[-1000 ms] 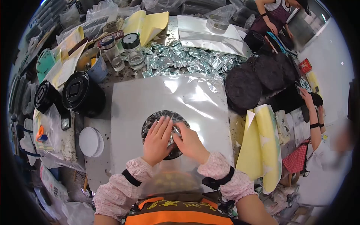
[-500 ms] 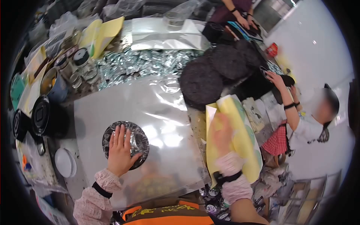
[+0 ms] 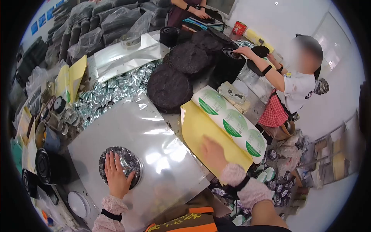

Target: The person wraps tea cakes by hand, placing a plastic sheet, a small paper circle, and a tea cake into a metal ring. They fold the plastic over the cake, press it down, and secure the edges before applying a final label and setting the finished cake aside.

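Note:
My left hand [image 3: 116,176] lies flat, fingers spread, on a round dark disc wrapped in crinkled foil [image 3: 129,161], which sits on a large silver sheet [image 3: 154,131]. My right hand [image 3: 212,152] is blurred and rests on a yellow sheet [image 3: 201,129] to the right; its fingers look loosely apart and I see nothing held in it. Beside that hand lies a curled white sheet with three round green labels [image 3: 232,121].
Dark round cakes [image 3: 169,87] are stacked beyond the yellow sheet, next to a heap of small foil packets [image 3: 112,92]. Jars and black tins [image 3: 50,166] crowd the left edge. A person in a white shirt [image 3: 297,85] works at the right; another person's hands [image 3: 193,9] are at the far end.
My right hand left the foil-wrapped disc and moved right onto the yellow sheets. The yellow sheet has been turned back, showing the green labels. My view swung right; my left hand stays on the disc.

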